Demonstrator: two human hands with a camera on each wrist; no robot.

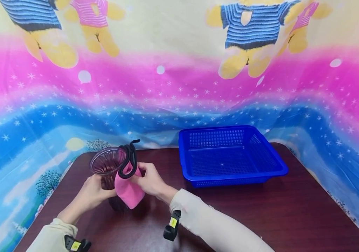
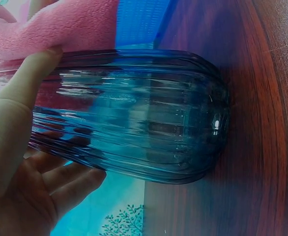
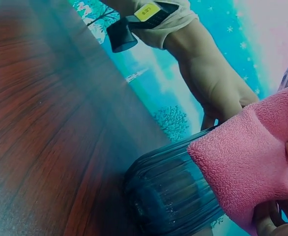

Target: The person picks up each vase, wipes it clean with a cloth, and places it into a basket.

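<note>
A ribbed, clear glass vase [image 1: 103, 162] with a flared rim stands at the left of the table, its base [image 2: 208, 118] down at the tabletop. My left hand [image 1: 92, 190] grips its side, thumb near the front and fingers behind the glass. With my right hand [image 1: 152, 180] I pinch a pink fluffy cloth [image 1: 130, 195] against the vase's right side; the right wrist view shows the cloth [image 3: 242, 157] draped over the glass. A black looped cord-like piece [image 1: 132, 157] lies at the rim, above the cloth. How it is attached is hard to tell.
A blue perforated plastic basket [image 1: 234, 180] sits at the back right of the dark wooden table [image 1: 245, 217]. Behind the table hangs a printed curtain [image 1: 166, 87] with bears and snowflakes. Each wrist carries a black strap [image 1: 172, 225].
</note>
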